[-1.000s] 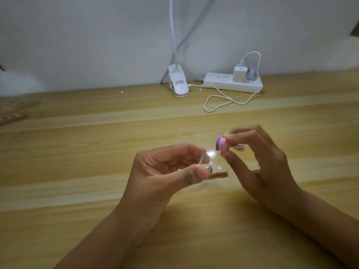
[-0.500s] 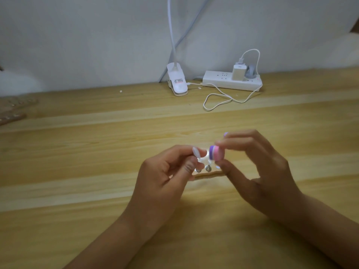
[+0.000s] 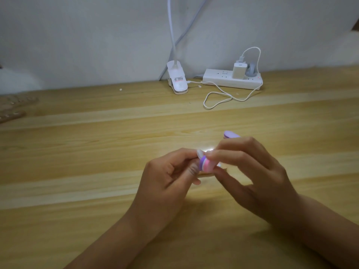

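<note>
Seen from my head: a second ago my right hand (image 3: 252,175) held the pink and purple cap (image 3: 206,165) apart from the small white piece (image 3: 200,153) pinched in my left hand (image 3: 167,177). Now the two touch, above the table (image 3: 77,152), well in front of the power strip (image 3: 231,81). Each hand pinches its part between thumb and fingertips. I judge they are meeting to join, and a firm push remains.

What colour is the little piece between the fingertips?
The piece is pink with a purple band; head view.
</note>
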`<state>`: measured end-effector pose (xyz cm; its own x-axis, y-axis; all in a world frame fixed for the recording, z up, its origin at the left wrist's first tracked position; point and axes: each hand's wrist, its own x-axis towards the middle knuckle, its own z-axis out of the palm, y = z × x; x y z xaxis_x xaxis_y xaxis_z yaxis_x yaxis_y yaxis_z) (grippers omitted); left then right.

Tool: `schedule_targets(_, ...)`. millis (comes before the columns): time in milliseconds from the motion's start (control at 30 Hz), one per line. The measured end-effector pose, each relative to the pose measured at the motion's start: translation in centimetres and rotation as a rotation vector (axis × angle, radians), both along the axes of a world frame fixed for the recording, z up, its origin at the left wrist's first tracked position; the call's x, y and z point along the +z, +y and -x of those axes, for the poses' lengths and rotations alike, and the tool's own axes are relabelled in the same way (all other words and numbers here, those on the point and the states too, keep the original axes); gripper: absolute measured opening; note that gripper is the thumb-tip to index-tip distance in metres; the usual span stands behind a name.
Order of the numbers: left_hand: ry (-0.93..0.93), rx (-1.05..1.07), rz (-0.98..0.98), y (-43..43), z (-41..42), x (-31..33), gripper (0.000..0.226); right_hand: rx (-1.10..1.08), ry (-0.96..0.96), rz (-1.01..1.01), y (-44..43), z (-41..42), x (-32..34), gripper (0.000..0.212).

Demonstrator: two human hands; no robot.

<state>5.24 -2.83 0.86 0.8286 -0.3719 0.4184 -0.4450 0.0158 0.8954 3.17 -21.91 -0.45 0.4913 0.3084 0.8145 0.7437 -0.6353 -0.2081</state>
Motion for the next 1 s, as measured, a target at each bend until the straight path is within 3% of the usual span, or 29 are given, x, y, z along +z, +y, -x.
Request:
schedule_targets(467,0.079,-0.039,0.014,-0.1,0.3,0.0,0.018,-0.039,-0.048,-0.051,-0.8,-0.2,0.5,0.026)
schedule_targets(600,0.032,-0.041,-0.019,-0.1,0.4,0.0,0.015,-0.018,-0.075,0.042,-0.3,0.2,0.1,0.027)
schedule_targets(767,0.133,-0.032,0.061,0.0,0.3,0.0,0.017,-0.123,-0.007,-0.060,-1.5,-0.8,1.0,0.022)
schedule_targets(1000,0.128,0.011,0.150,0.4,-0.4,0.4,0.011,-0.042,-0.021,-0.043,-1.1,-0.2,1.3,0.026)
